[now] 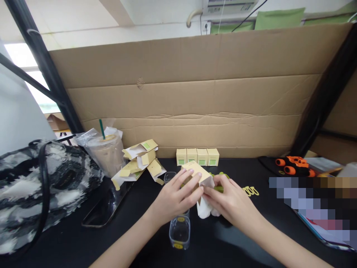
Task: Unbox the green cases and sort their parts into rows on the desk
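My left hand (177,191) is wrapped round a small pale-yellow carton (198,172), its open end facing right. Closed at that end, my right hand (230,193) pinches the white inner flap. A white piece (204,207) hangs under the carton between both hands; what it belongs to is unclear. Behind the right fingers, green items (221,175) are partly hidden. Below my left hand stands a clear plastic container (180,232) with yellow smiley stickers, and a clear lid or tub (169,176) lies beyond it.
Several closed yellow boxes (197,157) stand in a row before a cardboard panel (192,96). Opened cartons (143,162) are heaped left, by an iced drink (107,150), a phone (107,208) and a shaggy bag (64,190). Yellow rings (251,191) and an orange-black toy car (295,165) lie right.
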A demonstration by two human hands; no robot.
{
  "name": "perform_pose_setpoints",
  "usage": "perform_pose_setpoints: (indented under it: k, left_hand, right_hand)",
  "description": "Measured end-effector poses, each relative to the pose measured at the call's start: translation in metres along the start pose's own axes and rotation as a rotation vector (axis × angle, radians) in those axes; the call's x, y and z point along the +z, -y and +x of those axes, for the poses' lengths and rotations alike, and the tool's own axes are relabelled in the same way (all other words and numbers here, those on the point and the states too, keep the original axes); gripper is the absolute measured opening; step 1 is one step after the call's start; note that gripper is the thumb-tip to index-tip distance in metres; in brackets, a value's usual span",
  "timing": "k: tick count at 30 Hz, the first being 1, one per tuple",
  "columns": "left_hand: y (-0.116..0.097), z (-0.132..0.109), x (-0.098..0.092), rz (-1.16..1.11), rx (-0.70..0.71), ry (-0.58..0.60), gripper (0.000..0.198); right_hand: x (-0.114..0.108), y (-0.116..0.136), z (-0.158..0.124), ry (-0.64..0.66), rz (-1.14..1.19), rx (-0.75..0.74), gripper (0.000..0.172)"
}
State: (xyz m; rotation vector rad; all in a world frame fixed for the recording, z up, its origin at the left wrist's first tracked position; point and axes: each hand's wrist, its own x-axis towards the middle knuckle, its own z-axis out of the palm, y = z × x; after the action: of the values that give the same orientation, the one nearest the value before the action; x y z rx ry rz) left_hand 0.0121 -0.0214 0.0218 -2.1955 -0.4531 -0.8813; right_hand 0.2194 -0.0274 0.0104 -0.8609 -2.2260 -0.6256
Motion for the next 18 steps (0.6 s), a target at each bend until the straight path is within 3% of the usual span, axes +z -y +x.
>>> perform_pose_setpoints:
  k: [5,9,11,13,15,18]
  left_hand:
    - [0.009,-0.002,0.001,-0.048,-0.098,-0.006,0.027]
    - [0.031,-0.010,-0.001,-0.034,-0.258,-0.020,0.041]
    - [0.044,-0.016,-0.003,0.034,-0.388,-0.078,0.048]
    - [0.056,-0.023,-0.006,0.123,-0.503,-0.145,0.051]
    - [0.067,-0.030,-0.009,0.218,-0.564,-0.176,0.051]
    - [0.080,-0.040,-0.014,0.347,-0.621,-0.170,0.049]
  right_hand:
    - [-0.007,-0.005,0.002,-0.165,0.025,-0.066,0.020]
    - [-0.017,-0.008,0.019,-0.250,0.117,-0.090,0.015]
    - [-0.019,-0.005,0.032,-0.171,0.218,-0.035,0.017]
    - [-0.017,0.001,0.047,-0.004,0.286,0.011,0.018]
    - [-0.010,0.010,0.061,0.147,0.299,0.024,0.017]
    - [0.005,0.026,0.079,0.247,0.285,-0.011,0.014]
